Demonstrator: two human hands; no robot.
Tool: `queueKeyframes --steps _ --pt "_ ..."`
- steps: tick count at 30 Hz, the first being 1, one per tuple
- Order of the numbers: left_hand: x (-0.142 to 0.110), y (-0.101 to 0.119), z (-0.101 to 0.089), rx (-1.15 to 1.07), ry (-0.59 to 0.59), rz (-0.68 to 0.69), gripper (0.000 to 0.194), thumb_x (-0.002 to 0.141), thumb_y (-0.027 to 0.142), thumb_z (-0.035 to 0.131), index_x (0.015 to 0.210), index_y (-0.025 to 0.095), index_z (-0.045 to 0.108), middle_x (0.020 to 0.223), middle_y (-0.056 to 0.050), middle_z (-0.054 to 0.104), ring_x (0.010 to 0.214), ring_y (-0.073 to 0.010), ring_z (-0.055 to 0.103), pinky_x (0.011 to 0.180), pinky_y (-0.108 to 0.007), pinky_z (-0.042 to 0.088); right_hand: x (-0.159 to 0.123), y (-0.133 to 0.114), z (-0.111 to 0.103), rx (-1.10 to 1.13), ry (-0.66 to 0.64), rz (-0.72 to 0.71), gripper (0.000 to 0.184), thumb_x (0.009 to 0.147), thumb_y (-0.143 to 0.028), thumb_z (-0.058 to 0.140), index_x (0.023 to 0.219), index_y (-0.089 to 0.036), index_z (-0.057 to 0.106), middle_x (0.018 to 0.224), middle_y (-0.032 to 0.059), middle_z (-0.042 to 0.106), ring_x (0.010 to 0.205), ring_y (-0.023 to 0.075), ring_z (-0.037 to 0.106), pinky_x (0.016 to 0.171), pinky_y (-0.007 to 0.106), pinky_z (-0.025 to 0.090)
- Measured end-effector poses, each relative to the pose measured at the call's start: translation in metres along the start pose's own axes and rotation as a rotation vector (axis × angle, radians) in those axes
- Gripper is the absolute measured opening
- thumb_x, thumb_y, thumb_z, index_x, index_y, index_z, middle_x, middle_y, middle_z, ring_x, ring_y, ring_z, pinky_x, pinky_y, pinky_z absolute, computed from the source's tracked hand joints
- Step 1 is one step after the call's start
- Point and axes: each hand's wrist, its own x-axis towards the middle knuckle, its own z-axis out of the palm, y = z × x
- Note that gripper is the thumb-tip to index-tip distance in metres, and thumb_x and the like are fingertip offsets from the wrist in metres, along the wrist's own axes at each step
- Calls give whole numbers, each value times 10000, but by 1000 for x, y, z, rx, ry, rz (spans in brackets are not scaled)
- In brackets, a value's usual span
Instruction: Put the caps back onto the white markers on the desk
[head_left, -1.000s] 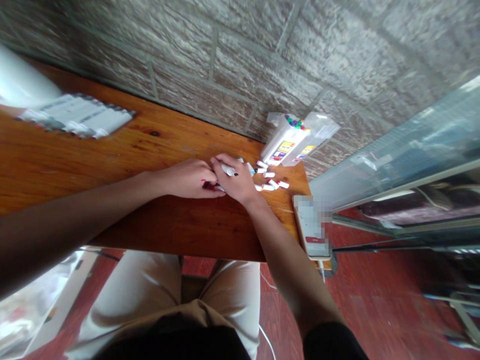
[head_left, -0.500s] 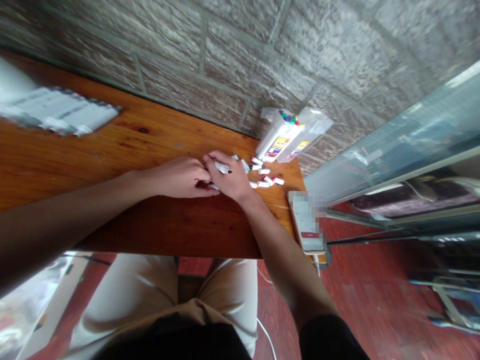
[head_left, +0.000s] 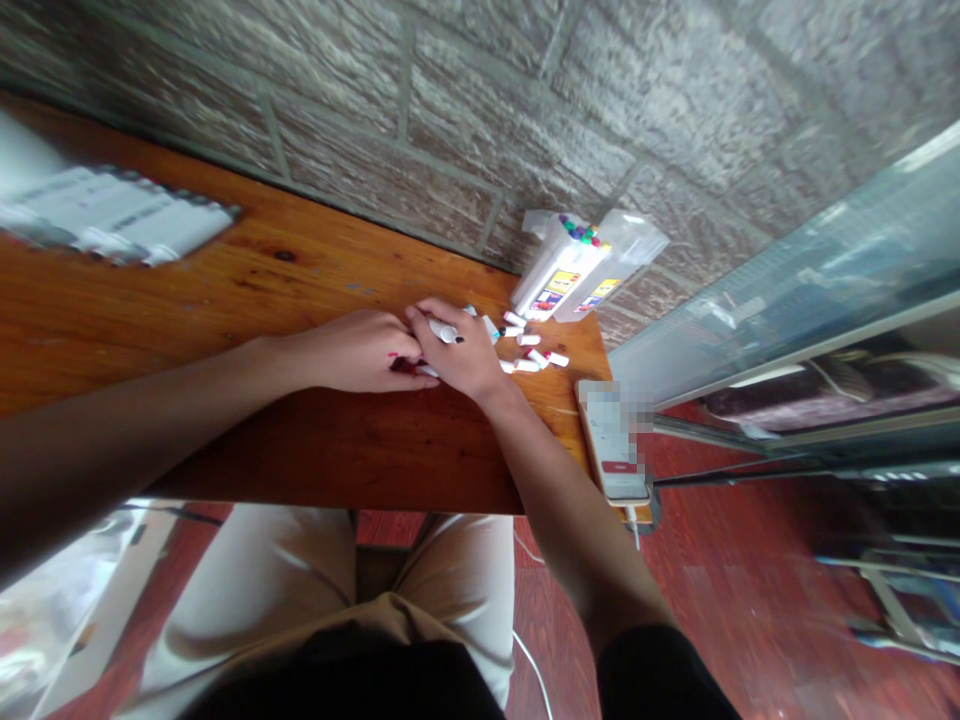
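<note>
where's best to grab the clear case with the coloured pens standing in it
Probably around the middle of the pen case, coming from its left and above: it stands on end with a boxy body, a second case sits close on its right, and the stone wall is behind. Small white pieces lie near its base, so stay above those.

The right hand (head_left: 459, 348) is covering much of a white pen (head_left: 442, 331) and partly hiding some white caps (head_left: 528, 340) behind it. The left hand's (head_left: 360, 350) fingers are mostly curling out of sight. A pale object (head_left: 26, 165) is running off the left edge, blurring. Pixel blocks are masking part of the phone (head_left: 611, 430). Print on the labels (head_left: 563, 282) is appearing too small to read.
</note>
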Motion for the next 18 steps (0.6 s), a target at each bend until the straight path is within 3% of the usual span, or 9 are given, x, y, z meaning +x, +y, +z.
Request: queueKeyframes --steps 10,18 --pt "1 1 -1 62 -81 37 320 873 454 612 698 213 729 691 -7 721 606 -138 609 598 -242 402 1 3 1 -8 -6 3 246 981 -363 493 845 -247 661 862 -40 712 854 132 679 815 227 477" --pt "0 -1 0 26 -51 24 278 856 451 639 714 236 745 689 2 719 629 -149 622 624 -247 416 0 2 1 -6 -10 13 243 979 -360 495 834 -249 656 839 -40 704 847 137 679 793 229 476"
